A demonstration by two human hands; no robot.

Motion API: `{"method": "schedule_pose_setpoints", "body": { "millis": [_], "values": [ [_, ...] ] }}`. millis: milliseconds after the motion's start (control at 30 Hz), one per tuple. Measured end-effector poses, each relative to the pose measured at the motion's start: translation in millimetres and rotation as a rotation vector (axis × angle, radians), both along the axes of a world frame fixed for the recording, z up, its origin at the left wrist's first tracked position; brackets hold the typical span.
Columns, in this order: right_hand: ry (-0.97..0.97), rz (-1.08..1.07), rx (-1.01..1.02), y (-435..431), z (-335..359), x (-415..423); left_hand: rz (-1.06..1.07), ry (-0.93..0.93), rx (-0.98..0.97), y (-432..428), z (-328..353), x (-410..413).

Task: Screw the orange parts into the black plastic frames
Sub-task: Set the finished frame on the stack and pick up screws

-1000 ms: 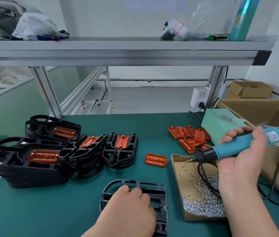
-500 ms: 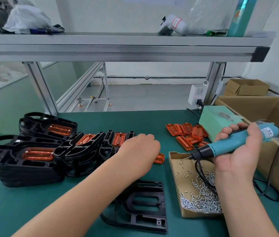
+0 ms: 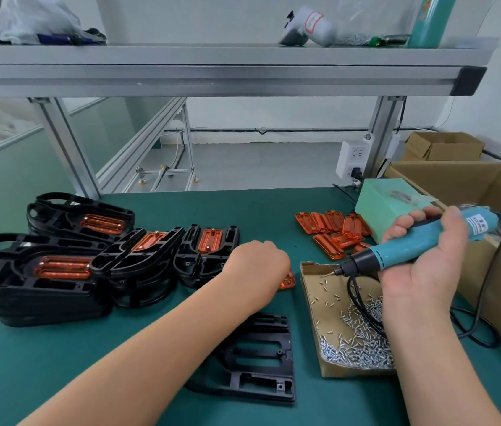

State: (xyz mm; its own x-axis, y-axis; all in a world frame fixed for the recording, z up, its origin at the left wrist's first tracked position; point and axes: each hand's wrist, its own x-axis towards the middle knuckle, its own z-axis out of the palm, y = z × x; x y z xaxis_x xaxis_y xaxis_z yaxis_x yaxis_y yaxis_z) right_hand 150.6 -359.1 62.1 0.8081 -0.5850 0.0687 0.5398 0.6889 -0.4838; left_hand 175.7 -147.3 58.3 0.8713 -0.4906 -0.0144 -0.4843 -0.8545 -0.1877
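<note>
An empty black plastic frame point(image 3: 258, 358) lies flat on the green mat close to me. Beyond it, my left hand point(image 3: 255, 265) is curled over a single orange part point(image 3: 288, 283), gripping it; only the part's right end shows. My right hand point(image 3: 427, 269) holds a teal electric screwdriver point(image 3: 409, 249), its tip hanging over a cardboard tray of screws point(image 3: 350, 336). A heap of loose orange parts point(image 3: 332, 232) lies behind the tray. Several black frames with orange parts fitted point(image 3: 58, 272) are stacked at the left.
A pale green box point(image 3: 387, 201) and a big open carton point(image 3: 489, 192) stand at the right. The screwdriver's black cable point(image 3: 476, 330) loops over the mat. An aluminium shelf point(image 3: 212, 69) runs overhead, with a socket block point(image 3: 353, 158) on its right post.
My left hand left the empty black frame and reached forward onto the single orange part. The right hand has kept hold of the screwdriver, hardly moving.
</note>
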Motion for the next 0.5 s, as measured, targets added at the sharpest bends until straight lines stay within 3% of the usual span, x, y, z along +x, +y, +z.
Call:
{"method": "schedule_pose_setpoints", "body": {
  "millis": [167,333,500],
  "values": [
    [0.019,0.002,0.002,-1,0,-1,-0.051,-0.047,-0.247,29,12,-24],
    [0.010,0.014,-0.019,3,2,-3,-0.074,0.312,-0.590,78,11,-59],
    [-0.004,0.013,-0.053,11,3,-7,-0.068,0.277,-0.646,91,-9,-75]
  ]
}}
